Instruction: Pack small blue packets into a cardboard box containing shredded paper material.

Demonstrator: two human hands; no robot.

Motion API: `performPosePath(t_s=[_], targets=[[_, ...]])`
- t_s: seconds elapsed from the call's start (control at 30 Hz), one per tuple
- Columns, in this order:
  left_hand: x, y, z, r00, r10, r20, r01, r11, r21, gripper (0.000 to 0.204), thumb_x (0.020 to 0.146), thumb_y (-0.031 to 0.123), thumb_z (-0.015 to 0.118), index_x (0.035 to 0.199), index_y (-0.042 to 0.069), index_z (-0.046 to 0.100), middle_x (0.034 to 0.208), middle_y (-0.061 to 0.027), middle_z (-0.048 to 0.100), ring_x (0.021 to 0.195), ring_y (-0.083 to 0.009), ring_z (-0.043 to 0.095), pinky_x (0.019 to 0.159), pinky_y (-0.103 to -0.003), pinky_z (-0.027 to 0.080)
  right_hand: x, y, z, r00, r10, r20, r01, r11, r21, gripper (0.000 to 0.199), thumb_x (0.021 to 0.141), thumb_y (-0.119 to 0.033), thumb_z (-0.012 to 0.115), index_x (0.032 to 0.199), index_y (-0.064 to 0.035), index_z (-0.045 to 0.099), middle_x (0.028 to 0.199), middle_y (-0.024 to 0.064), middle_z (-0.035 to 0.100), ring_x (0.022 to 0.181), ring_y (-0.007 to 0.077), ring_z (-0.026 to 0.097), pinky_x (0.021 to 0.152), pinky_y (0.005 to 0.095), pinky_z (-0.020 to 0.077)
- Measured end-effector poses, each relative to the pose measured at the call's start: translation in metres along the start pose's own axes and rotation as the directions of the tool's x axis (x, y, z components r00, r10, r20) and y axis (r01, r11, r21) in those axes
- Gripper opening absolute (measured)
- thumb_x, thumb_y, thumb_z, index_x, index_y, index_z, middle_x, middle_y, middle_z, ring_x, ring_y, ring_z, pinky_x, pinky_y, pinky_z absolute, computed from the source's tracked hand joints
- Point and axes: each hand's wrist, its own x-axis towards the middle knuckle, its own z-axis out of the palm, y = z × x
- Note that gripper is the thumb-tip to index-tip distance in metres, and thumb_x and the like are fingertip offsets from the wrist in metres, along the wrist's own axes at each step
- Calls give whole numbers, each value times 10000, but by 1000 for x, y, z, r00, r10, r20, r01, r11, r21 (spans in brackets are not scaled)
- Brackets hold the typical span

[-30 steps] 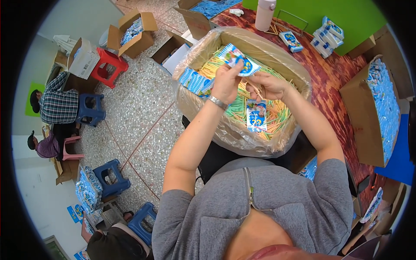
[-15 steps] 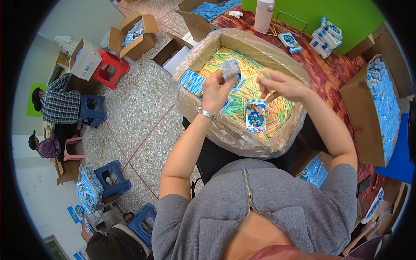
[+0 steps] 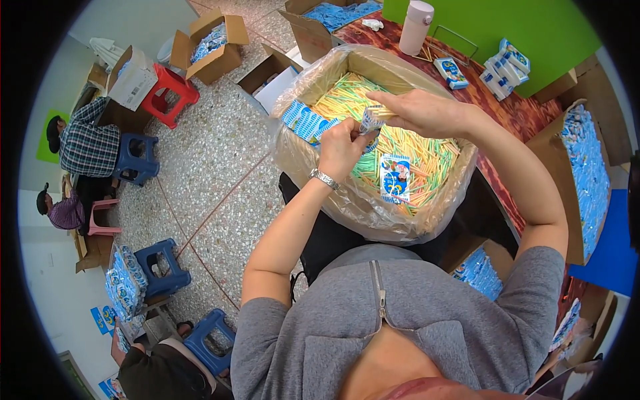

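A small blue-and-white packet [image 3: 371, 121] is held upright in the fingers of my left hand [image 3: 341, 148], its mouth toward my right hand [image 3: 427, 113]. My right hand pinches a small bunch of thin pale-yellow sticks [image 3: 383, 110], their ends at the packet's mouth; how far in they reach is hidden. Both hands are above a plastic-lined carton [image 3: 373, 233] full of loose yellow, green and orange sticks [image 3: 427, 163]. On the sticks lies a flat blue-and-white packet [image 3: 395, 179]. More flat packets [image 3: 305, 122] overlap at the carton's left side.
On the red-patterned table behind stand a pink bottle [image 3: 416, 28], a blue box [image 3: 451, 73] and stacked packs [image 3: 505, 70]. Cartons of blue packets [image 3: 587, 180] stand at right. Blue stools [image 3: 160, 267], a red stool [image 3: 170, 95] and seated people [image 3: 87, 143] are at left.
My right hand has moved left from over the sticks to the packet, bringing a bunch of sticks to its mouth. My left hand has turned the packet and lowered it slightly.
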Motion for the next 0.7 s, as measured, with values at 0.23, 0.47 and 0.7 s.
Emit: performPosePath(t_s=[0.23, 0.47, 0.7], targets=[[-5, -4, -6, 996, 86, 6, -86, 993, 86, 229, 769, 164, 779, 751, 4, 616, 627, -116, 640, 542, -206, 635, 519, -318, 489, 15, -14, -24, 923, 146, 355, -69, 973, -221, 359, 964, -225, 529, 1196, 31, 434, 868, 232, 641, 862, 404, 630, 737, 502, 477], [-9, -4, -2, 965, 259, -29, -246, 943, 225, 193, 762, 129, 759, 839, 9, 629, 731, -160, 667, 637, -295, 667, 571, -365, 515, 39, -33, -33, 810, 265, 523, -85, 936, -343, 440, 923, -211, 597, 1231, 34, 400, 866, 234, 642, 839, 407, 636, 714, 503, 490], [-11, -1, -11, 975, 220, 33, -221, 975, 37, 228, 780, 174, 758, 896, 27, 628, 701, -154, 648, 616, -304, 648, 562, -389, 497, 41, -46, -38, 880, 259, 398, -121, 933, -339, 621, 892, -309, 639, 1368, -14, 370, 953, 227, 636, 916, 374, 625, 752, 485, 496]])
